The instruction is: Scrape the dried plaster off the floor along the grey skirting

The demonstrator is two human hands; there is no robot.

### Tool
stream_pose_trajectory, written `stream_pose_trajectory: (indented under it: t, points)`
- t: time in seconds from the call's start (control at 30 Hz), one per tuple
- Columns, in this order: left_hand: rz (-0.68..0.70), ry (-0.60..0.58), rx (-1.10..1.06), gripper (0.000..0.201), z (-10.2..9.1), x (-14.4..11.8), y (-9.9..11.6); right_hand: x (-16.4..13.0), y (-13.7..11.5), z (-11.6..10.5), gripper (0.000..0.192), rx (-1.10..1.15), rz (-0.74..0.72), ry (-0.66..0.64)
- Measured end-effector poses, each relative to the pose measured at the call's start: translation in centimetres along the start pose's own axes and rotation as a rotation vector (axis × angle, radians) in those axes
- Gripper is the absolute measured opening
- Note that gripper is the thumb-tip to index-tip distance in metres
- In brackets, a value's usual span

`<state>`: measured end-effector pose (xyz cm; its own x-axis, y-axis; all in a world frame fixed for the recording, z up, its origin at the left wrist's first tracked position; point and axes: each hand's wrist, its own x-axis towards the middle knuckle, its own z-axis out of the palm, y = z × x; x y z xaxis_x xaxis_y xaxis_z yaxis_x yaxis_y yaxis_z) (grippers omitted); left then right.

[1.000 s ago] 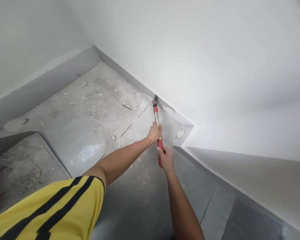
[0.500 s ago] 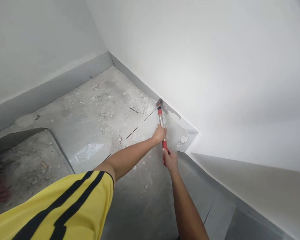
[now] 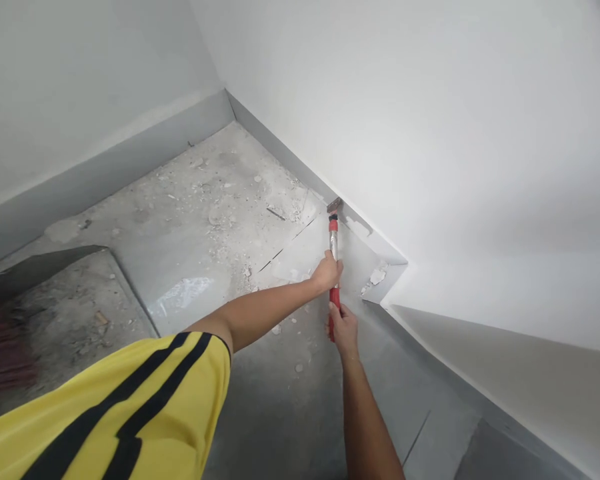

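Both my hands hold a hammer [image 3: 334, 248] with a red grip and a silver shaft. My left hand [image 3: 327, 273] wraps the shaft higher up; my right hand [image 3: 345, 329] grips the red handle end below it. The hammer head [image 3: 335, 205] sits against the grey skirting tile [image 3: 367, 235] at the foot of the white wall, near an outward corner. Broken white patches show on the skirting beside the head and at the corner [image 3: 379, 276].
The grey floor [image 3: 190, 220] is strewn with plaster chips and dust. White walls rise on the left and right, meeting at a far corner [image 3: 226, 93]. A raised dusty ledge [image 3: 65, 313] lies at the left. My yellow striped sleeve [image 3: 125, 413] fills the lower left.
The hammer has swung from a leaning angle to nearly upright, its head still at the skirting. The view has shifted, so the hands and the corner sit further right in the picture.
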<state>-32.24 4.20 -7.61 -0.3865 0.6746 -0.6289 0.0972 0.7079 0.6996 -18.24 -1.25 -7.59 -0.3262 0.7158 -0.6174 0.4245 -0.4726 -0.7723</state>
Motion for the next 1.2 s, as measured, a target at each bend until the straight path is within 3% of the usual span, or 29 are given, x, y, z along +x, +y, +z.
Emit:
stream_pose_trajectory:
  t: [0.23, 0.6, 0.87, 0.93, 1.1, 1.2]
  points:
    - [-0.008, 0.009, -0.066, 0.028, 0.8, 0.2, 1.7, 0.9, -1.5, -2.3, 0.039, -0.059, -0.027, -0.049]
    - [-0.030, 0.008, -0.098, 0.027, -3.1, 1.7, 0.9, 2.2, -2.1, 1.5, 0.040, -0.090, -0.033, -0.026]
    - [-0.026, -0.020, -0.047, 0.027, -2.5, 0.5, 1.0, 0.9, -1.1, 1.4, 0.038, -0.062, -0.018, 0.026]
    - [-0.029, 0.019, -0.047, 0.027, -3.8, 1.4, 1.1, 1.9, -2.1, 2.2, 0.039, -0.106, -0.043, 0.013]
    - [-0.056, 0.131, -0.041, 0.031, -9.6, 5.0, 1.3, 5.7, -6.0, 6.1, 0.041, -0.224, -0.181, -0.021]
    - [-0.066, 0.113, -0.036, 0.030, -9.9, 4.4, 1.1, 4.7, -5.8, 6.6, 0.041, -0.229, -0.188, 0.000]
